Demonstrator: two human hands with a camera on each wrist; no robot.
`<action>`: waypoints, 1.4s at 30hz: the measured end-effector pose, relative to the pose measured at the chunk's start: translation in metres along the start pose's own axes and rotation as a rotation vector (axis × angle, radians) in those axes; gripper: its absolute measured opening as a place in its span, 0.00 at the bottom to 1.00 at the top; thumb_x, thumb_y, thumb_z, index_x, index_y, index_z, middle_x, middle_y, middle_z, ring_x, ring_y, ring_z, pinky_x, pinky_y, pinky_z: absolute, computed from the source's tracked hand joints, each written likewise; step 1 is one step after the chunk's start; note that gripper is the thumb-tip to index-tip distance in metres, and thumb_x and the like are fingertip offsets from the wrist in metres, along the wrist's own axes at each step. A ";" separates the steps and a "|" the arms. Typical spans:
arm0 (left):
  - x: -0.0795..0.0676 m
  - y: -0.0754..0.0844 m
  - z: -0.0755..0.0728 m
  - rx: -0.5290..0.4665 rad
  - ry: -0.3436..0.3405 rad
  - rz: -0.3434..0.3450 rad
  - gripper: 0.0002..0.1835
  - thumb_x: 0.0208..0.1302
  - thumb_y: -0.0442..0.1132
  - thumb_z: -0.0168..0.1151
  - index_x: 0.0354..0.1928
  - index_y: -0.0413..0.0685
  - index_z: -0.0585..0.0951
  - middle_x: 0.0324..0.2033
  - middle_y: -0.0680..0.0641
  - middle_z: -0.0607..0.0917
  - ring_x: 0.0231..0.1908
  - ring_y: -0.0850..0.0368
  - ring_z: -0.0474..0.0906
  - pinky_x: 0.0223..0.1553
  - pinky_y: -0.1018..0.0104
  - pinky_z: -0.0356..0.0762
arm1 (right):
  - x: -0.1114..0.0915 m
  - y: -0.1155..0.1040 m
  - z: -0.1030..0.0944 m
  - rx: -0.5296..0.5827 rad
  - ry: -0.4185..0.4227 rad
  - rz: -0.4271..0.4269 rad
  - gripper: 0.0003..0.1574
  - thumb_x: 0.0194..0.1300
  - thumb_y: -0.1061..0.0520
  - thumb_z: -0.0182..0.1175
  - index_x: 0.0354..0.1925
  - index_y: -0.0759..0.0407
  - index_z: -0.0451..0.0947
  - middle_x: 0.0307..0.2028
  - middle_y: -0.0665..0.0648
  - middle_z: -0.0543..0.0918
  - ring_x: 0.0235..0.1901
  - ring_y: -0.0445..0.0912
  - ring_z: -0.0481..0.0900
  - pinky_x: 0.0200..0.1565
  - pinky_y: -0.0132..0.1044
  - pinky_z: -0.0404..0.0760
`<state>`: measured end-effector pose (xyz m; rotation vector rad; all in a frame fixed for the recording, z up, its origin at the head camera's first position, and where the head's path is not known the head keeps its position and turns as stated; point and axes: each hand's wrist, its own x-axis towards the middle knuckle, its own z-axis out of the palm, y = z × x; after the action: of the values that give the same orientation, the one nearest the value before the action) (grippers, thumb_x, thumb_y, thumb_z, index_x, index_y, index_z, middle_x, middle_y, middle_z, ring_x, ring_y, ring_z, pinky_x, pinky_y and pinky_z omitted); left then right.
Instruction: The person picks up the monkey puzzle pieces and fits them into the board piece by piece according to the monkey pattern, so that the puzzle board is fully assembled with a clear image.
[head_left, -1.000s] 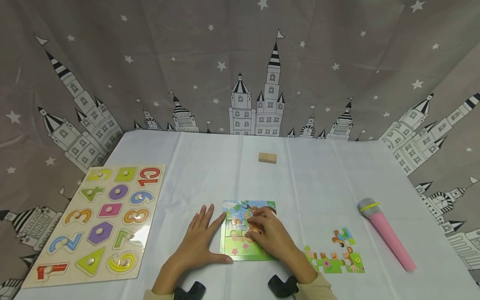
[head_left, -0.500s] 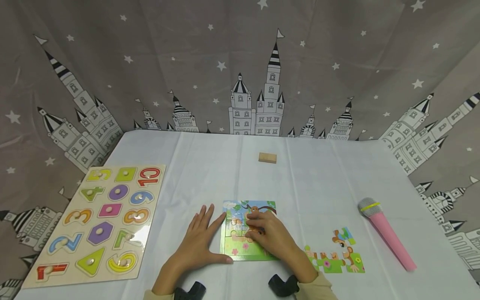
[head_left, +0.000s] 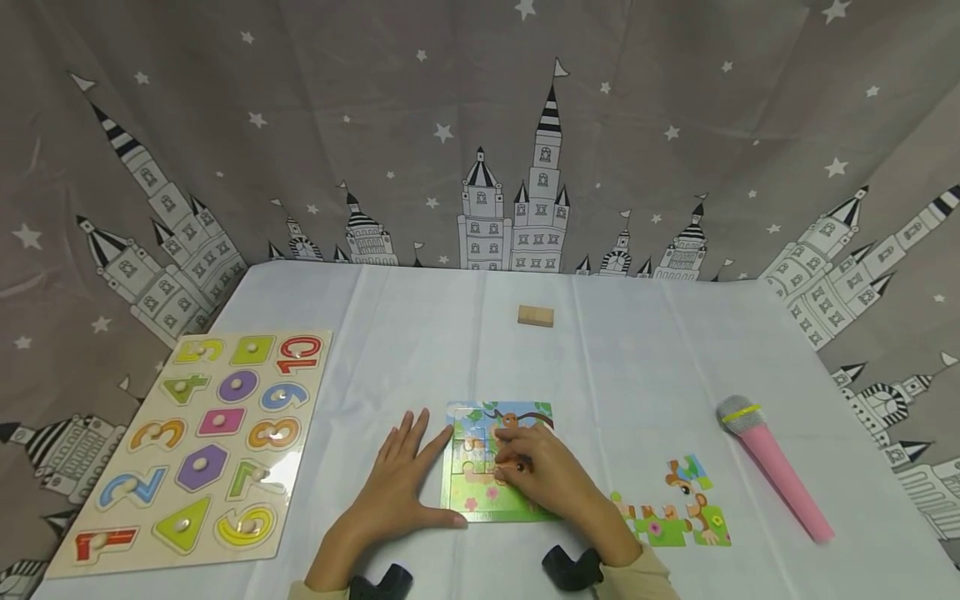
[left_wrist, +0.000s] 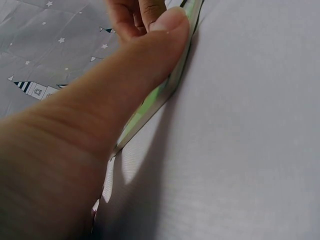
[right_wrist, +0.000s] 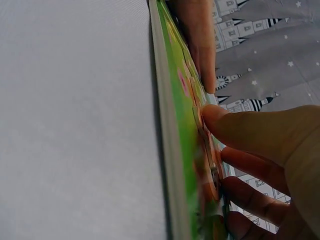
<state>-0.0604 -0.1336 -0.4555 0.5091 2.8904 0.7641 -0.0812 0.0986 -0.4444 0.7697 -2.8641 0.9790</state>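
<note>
On the white cloth lies a small jigsaw board [head_left: 483,505] with a monkey picture, its frame pale blue at the top and green at the bottom. My left hand [head_left: 397,487] rests at its left side, fingers spread, the thumb touching the near left corner; the left wrist view shows that thumb on the board's edge [left_wrist: 137,125]. Over the board's right half, my right hand [head_left: 551,477] pinches a jigsaw piece [right_wrist: 211,172] with part of the monkey's face, thumb and fingertips at its edges. The right hand partly covers the piece in the head view.
Several loose jigsaw pieces [head_left: 660,533] lie right of the board. Farther right is a pink toy microphone [head_left: 783,479]. A wooden number-and-shape peg board [head_left: 191,508] lies at the left, and a small wooden block [head_left: 536,316] sits toward the back.
My right hand has shifted slightly on the board, its fingers moving a little closer together around the piece. The left hand stays in place.
</note>
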 end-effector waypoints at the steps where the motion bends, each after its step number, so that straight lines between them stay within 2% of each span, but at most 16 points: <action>1: 0.000 0.000 0.000 0.002 -0.001 -0.001 0.61 0.28 0.74 0.64 0.68 0.58 0.57 0.70 0.39 0.47 0.70 0.41 0.35 0.68 0.45 0.37 | 0.000 0.000 -0.001 -0.001 -0.006 0.003 0.06 0.52 0.52 0.66 0.31 0.48 0.83 0.52 0.49 0.80 0.47 0.41 0.75 0.48 0.37 0.76; 7: 0.000 0.001 -0.001 -0.003 -0.015 -0.012 0.61 0.28 0.74 0.64 0.68 0.58 0.57 0.70 0.40 0.46 0.71 0.41 0.34 0.69 0.45 0.37 | -0.002 -0.001 -0.005 0.022 -0.005 0.018 0.07 0.52 0.51 0.66 0.32 0.48 0.83 0.50 0.48 0.81 0.52 0.43 0.74 0.56 0.42 0.73; 10: 0.000 0.001 -0.001 -0.012 -0.022 -0.018 0.61 0.28 0.74 0.64 0.68 0.58 0.56 0.71 0.40 0.46 0.71 0.41 0.34 0.69 0.45 0.36 | -0.004 0.000 -0.010 0.062 0.012 0.025 0.08 0.53 0.51 0.65 0.34 0.50 0.83 0.48 0.49 0.82 0.52 0.44 0.75 0.57 0.43 0.73; 15: 0.001 0.001 0.000 -0.008 -0.011 -0.013 0.61 0.27 0.74 0.65 0.68 0.58 0.57 0.71 0.40 0.46 0.70 0.41 0.34 0.68 0.44 0.37 | -0.010 0.007 -0.017 0.072 0.039 0.067 0.12 0.53 0.51 0.65 0.38 0.51 0.83 0.43 0.46 0.83 0.46 0.40 0.76 0.50 0.39 0.77; 22: 0.001 -0.001 0.002 -0.003 0.004 -0.008 0.62 0.26 0.74 0.65 0.68 0.59 0.57 0.71 0.40 0.46 0.71 0.41 0.35 0.68 0.45 0.37 | -0.027 0.026 -0.034 0.076 0.081 0.176 0.10 0.51 0.55 0.66 0.36 0.48 0.82 0.37 0.43 0.82 0.41 0.39 0.77 0.42 0.35 0.78; 27: 0.001 -0.001 0.002 -0.002 0.005 -0.008 0.62 0.26 0.74 0.65 0.68 0.59 0.57 0.71 0.40 0.46 0.71 0.41 0.35 0.68 0.45 0.38 | -0.044 0.050 -0.050 0.036 0.184 0.181 0.09 0.51 0.59 0.66 0.34 0.50 0.82 0.32 0.44 0.82 0.32 0.36 0.76 0.32 0.30 0.76; 30: 0.001 0.000 0.002 -0.005 -0.002 -0.011 0.62 0.26 0.74 0.65 0.68 0.58 0.57 0.71 0.40 0.46 0.71 0.41 0.35 0.68 0.45 0.37 | -0.057 0.064 -0.062 0.001 0.247 0.199 0.09 0.51 0.61 0.66 0.34 0.51 0.81 0.31 0.45 0.83 0.29 0.33 0.75 0.31 0.29 0.76; 33: 0.001 0.000 0.001 -0.007 -0.008 -0.015 0.62 0.26 0.74 0.65 0.68 0.58 0.56 0.71 0.40 0.45 0.71 0.41 0.34 0.68 0.45 0.37 | -0.070 0.076 -0.077 -0.018 0.277 0.267 0.08 0.53 0.60 0.65 0.35 0.52 0.81 0.32 0.47 0.83 0.29 0.30 0.74 0.30 0.29 0.76; 38: 0.001 0.000 0.002 -0.009 -0.007 -0.016 0.62 0.26 0.74 0.65 0.68 0.58 0.56 0.71 0.40 0.45 0.71 0.41 0.34 0.68 0.45 0.36 | -0.090 0.094 -0.099 -0.043 0.259 0.440 0.12 0.60 0.51 0.59 0.40 0.54 0.80 0.33 0.52 0.83 0.27 0.28 0.73 0.29 0.26 0.75; 42: 0.001 0.000 0.002 -0.011 -0.006 -0.017 0.62 0.26 0.74 0.65 0.68 0.58 0.57 0.71 0.40 0.45 0.71 0.41 0.35 0.68 0.45 0.36 | -0.101 0.107 -0.111 -0.106 0.262 0.497 0.15 0.60 0.49 0.58 0.41 0.56 0.80 0.34 0.54 0.84 0.29 0.25 0.71 0.29 0.26 0.74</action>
<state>-0.0609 -0.1326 -0.4571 0.4847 2.8800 0.7739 -0.0563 0.2807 -0.4339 -0.0883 -2.8860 0.8668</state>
